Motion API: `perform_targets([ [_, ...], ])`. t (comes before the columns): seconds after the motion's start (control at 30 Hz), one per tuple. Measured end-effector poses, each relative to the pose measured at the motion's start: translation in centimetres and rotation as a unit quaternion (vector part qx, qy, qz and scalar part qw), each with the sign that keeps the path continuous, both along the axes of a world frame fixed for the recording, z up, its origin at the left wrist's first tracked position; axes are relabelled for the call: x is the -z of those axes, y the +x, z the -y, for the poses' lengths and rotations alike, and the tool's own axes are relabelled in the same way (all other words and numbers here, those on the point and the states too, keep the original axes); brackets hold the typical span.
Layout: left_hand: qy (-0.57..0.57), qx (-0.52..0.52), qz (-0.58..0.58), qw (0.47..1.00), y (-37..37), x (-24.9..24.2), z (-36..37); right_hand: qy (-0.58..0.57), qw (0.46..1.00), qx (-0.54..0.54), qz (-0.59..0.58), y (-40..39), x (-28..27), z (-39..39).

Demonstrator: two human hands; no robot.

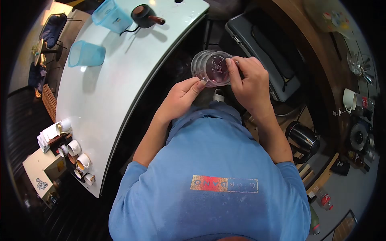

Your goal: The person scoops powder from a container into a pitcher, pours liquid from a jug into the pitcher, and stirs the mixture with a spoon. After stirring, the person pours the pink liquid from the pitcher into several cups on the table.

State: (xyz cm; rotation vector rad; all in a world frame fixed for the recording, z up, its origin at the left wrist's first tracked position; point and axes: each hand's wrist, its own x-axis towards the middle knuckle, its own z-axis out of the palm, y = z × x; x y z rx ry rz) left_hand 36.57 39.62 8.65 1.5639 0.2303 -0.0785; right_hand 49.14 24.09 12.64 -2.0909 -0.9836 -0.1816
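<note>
Both hands clamp the clear discs.
Keep your left hand (181,96) and right hand (249,80) pinching the discs (213,68) by their rims, level.

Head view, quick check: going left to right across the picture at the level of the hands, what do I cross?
Blue plastic container on the white table → left hand → clear round glass dish held in both hands → right hand → grey case → white mug.
</note>
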Motion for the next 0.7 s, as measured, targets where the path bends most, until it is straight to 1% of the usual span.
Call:
perform_targets([
  [0.03, -0.015, 0.015, -0.008, 1.0, 0.2, 0.4, 0.5, 0.002, 1.0, 0.004, -0.002, 0.4, -0.1, 0.9],
  [0.1, -0.028, 0.031, -0.012, 0.999, 1.3, 0.6, 1.8, -0.04, 0.997, -0.038, 0.053, 1.4, -0.5, 2.3],
  [0.13, -0.05, 0.031, -0.013, 0.998, 1.6, 0.6, 2.5, -0.039, 0.997, -0.036, 0.053, 1.8, -0.4, 2.8],
  [0.17, -0.073, 0.03, -0.016, 0.997, 1.8, 0.6, 3.0, -0.029, 0.996, -0.054, 0.06, 2.1, -0.3, 3.3],
  [0.2, -0.073, 0.031, -0.018, 0.997, 2.1, 0.5, 3.4, -0.019, 0.995, -0.073, 0.066, 2.3, -0.2, 3.6],
  [0.23, -0.085, 0.025, -0.017, 0.996, 2.4, 0.4, 3.7, -0.02, 0.995, -0.073, 0.064, 2.5, 0.0, 3.7],
  [0.3, -0.096, 0.019, -0.012, 0.995, 2.6, 0.5, 3.6, 0.04, 0.992, -0.107, 0.051, 3.0, 0.2, 3.4],
  [0.33, -0.092, 0.014, -0.002, 0.996, 2.5, 1.0, 3.3, 0.042, 0.992, -0.109, 0.055, 3.0, 0.1, 3.2],
  [0.4, -0.083, 0.011, 0.011, 0.996, 2.4, 1.3, 2.3, 0.035, 0.991, -0.117, -0.047, 2.5, -0.1, 2.7],
  [0.5, -0.075, 0.03, 0.032, 0.996, 2.1, 0.9, 0.4, 0.025, 0.992, -0.104, -0.06, 1.8, -0.6, 1.2],
  [0.57, -0.086, 0.01, 0.029, 0.996, 1.8, -0.3, -0.5, 0.013, 0.993, -0.106, -0.053, 1.3, -1.5, 0.3],
  [0.63, -0.073, 0.036, 0.021, 0.996, 1.2, -0.1, -2.2, 0.005, 0.993, -0.105, -0.046, 0.9, -1.9, -0.7],
  [0.7, -0.064, 0.068, 0.01, 0.996, 0.9, -0.1, -3.7, -0.032, 0.995, -0.092, 0.013, 0.6, -1.9, -1.5],
])
